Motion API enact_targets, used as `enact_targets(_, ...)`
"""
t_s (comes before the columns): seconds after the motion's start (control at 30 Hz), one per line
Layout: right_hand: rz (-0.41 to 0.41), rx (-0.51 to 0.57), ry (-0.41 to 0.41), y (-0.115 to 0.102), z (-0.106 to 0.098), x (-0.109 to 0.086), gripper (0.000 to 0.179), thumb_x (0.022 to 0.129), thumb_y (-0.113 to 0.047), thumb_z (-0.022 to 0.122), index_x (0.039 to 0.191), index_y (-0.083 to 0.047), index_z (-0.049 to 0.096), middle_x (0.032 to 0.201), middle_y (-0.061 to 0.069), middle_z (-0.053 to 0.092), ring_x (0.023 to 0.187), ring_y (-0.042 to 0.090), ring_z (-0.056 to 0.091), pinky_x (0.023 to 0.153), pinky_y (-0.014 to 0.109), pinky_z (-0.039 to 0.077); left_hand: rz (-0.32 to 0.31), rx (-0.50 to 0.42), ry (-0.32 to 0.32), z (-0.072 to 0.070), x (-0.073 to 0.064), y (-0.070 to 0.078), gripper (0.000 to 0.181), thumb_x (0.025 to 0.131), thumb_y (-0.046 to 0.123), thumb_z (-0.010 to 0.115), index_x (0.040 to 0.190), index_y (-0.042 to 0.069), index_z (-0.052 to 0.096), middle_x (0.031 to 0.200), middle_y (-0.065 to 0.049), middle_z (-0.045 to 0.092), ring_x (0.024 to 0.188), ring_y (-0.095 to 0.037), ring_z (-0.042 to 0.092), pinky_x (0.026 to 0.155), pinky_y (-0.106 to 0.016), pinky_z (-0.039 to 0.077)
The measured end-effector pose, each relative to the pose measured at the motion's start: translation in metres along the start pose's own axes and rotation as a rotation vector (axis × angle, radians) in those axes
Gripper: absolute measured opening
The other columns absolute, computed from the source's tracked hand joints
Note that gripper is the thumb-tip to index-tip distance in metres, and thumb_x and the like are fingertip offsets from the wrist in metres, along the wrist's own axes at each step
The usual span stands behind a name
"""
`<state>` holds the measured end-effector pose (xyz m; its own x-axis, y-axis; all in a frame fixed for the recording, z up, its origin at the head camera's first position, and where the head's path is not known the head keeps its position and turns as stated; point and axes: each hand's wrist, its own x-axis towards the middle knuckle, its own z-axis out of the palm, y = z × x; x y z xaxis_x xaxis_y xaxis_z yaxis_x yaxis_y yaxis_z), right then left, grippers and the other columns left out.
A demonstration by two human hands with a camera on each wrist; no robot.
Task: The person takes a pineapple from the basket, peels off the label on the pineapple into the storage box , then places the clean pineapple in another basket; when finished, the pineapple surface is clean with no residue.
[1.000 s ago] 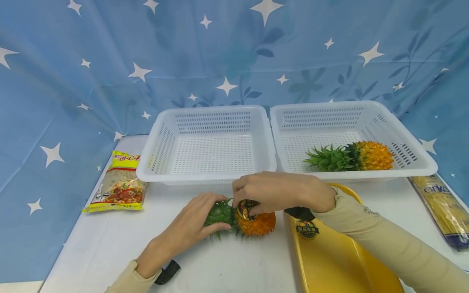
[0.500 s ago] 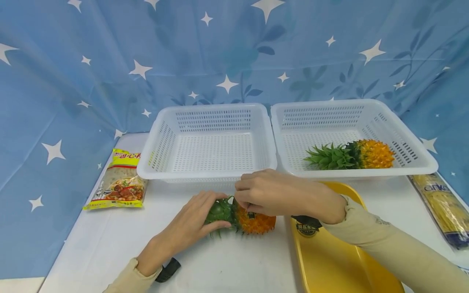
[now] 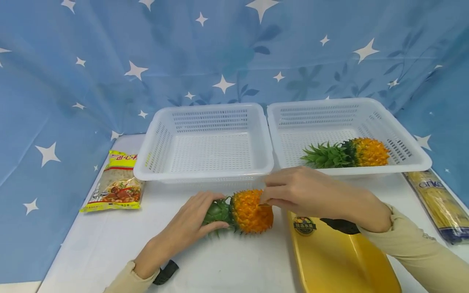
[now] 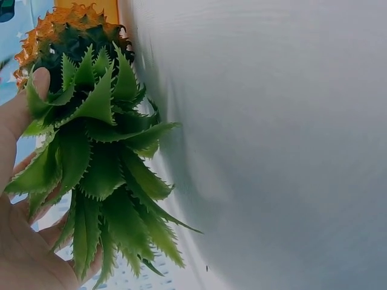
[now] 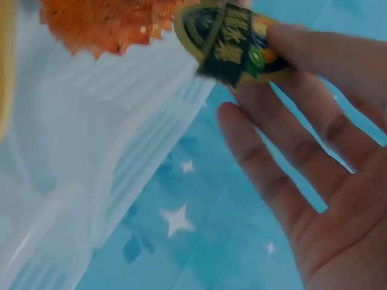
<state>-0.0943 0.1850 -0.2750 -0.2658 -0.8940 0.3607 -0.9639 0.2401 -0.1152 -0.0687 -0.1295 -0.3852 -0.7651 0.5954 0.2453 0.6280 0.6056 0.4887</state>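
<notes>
Orange-bodied pineapple [image 3: 250, 211] on the surface [image 3: 227, 264], its leafy crown [image 4: 97, 157] clasped in my left grip [image 3: 187, 219]. My right grip [image 3: 302, 191], near the fruit, pinches a dark label [image 5: 224, 48] by one edge; spiky skin could snag it. Beyond this grip, a white basket [image 3: 315, 104] holds a second pineapple [image 3: 348, 154]; beneath, a yellow tray [image 3: 322, 252] carries another label [image 3: 304, 225].

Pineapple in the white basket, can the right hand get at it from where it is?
Probably yes: the white basket is open on top, nothing lies over the pineapple, and the right hand looks close by. But it pinches a label, which it might need to put down first.
</notes>
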Motion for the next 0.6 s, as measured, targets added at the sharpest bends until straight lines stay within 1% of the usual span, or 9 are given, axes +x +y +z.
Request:
enact_targets(0.03, 0.013, 0.02, 0.0, 0.002, -0.003, -0.005, 0.021, 0.087, -0.004, 0.084, 0.097, -0.018, 0.072, 0.083, -0.009, 0.054, 0.071, 0.004, 0.05, 0.061, 0.02, 0.044, -0.001, 0.0, 0.006, 0.0, -0.001, 0.0, 0.062, 0.091, 0.046, 0.079, 0.14, 0.015, 0.058, 0.132, 0.003, 0.063, 0.119, -0.016, 0.06, 0.099, -0.043, 0.052)
enact_targets(0.07, 0.038, 0.041, -0.01, 0.003, -0.005, -0.01, 0.021, 0.086, -0.004, 0.084, 0.095, -0.019, 0.072, 0.084, -0.011, 0.056, 0.072, 0.003, 0.052, 0.062, 0.02, 0.046, -0.003, 0.002, 0.012, 0.0, -0.001, 0.0, 0.062, 0.091, 0.046, 0.079, 0.14, 0.014, 0.058, 0.133, 0.003, 0.063, 0.12, -0.016, 0.06, 0.1, -0.043, 0.052)
enact_targets(0.13, 0.108, 0.061, -0.055, 0.006, -0.01, -0.023, 0.023, 0.086, -0.006, 0.085, 0.094, -0.022, 0.071, 0.087, -0.015, 0.06, 0.074, 0.001, 0.054, 0.064, 0.021, 0.049, -0.007, 0.0, 0.019, 0.001, -0.002, 0.0, 0.062, 0.091, 0.046, 0.079, 0.14, 0.014, 0.058, 0.132, 0.003, 0.064, 0.121, -0.017, 0.06, 0.101, -0.044, 0.051)
enact_targets(0.17, 0.159, 0.078, -0.097, 0.007, -0.012, -0.031, 0.023, 0.087, -0.006, 0.084, 0.094, -0.023, 0.07, 0.089, -0.017, 0.062, 0.077, 0.0, 0.056, 0.066, 0.022, 0.051, -0.008, 0.0, 0.021, 0.001, -0.002, 0.0, 0.062, 0.091, 0.046, 0.079, 0.14, 0.014, 0.058, 0.132, 0.002, 0.064, 0.121, -0.017, 0.06, 0.101, -0.044, 0.051)
enact_targets(0.27, 0.315, 0.131, -0.241, 0.01, -0.014, -0.052, 0.024, 0.089, -0.007, 0.083, 0.093, -0.026, 0.068, 0.091, -0.022, 0.059, 0.079, -0.002, 0.054, 0.068, 0.023, 0.052, -0.013, 0.0, 0.017, 0.001, -0.001, 0.001, 0.062, 0.091, 0.047, 0.079, 0.14, 0.015, 0.058, 0.132, 0.003, 0.064, 0.121, -0.017, 0.06, 0.101, -0.044, 0.051)
enact_targets(0.33, 0.385, 0.162, -0.319, 0.013, -0.012, -0.064, 0.024, 0.09, -0.007, 0.082, 0.091, -0.027, 0.068, 0.091, -0.023, 0.057, 0.079, -0.003, 0.052, 0.068, 0.024, 0.051, -0.015, -0.002, 0.013, 0.0, -0.001, 0.001, 0.062, 0.091, 0.047, 0.079, 0.14, 0.015, 0.058, 0.132, 0.003, 0.064, 0.121, -0.017, 0.06, 0.101, -0.043, 0.051)
enact_targets(0.37, 0.407, 0.181, -0.346, 0.014, -0.01, -0.07, 0.024, 0.09, -0.007, 0.082, 0.09, -0.026, 0.068, 0.09, -0.023, 0.056, 0.079, -0.003, 0.052, 0.067, 0.024, 0.051, -0.016, -0.002, 0.01, 0.0, -0.001, 0.001, 0.062, 0.091, 0.047, 0.079, 0.141, 0.015, 0.058, 0.132, 0.003, 0.064, 0.121, -0.017, 0.06, 0.101, -0.043, 0.051)
enact_targets(0.43, 0.438, 0.21, -0.376, 0.018, -0.005, -0.079, 0.024, 0.089, -0.007, 0.083, 0.087, -0.026, 0.068, 0.087, -0.023, 0.055, 0.076, -0.003, 0.051, 0.066, 0.024, 0.05, -0.017, -0.001, 0.006, 0.0, 0.0, 0.001, 0.062, 0.091, 0.047, 0.079, 0.141, 0.015, 0.059, 0.132, 0.003, 0.064, 0.121, -0.017, 0.06, 0.102, -0.043, 0.051)
enact_targets(0.6, 0.513, 0.312, -0.387, 0.026, 0.003, -0.096, 0.03, 0.088, 0.002, 0.08, 0.083, -0.022, 0.063, 0.077, -0.021, 0.052, 0.068, -0.005, 0.046, 0.059, 0.021, 0.044, -0.013, -0.003, 0.003, 0.001, 0.0, 0.0, 0.062, 0.091, 0.047, 0.079, 0.14, 0.015, 0.058, 0.131, 0.003, 0.064, 0.121, -0.017, 0.06, 0.103, -0.044, 0.05)
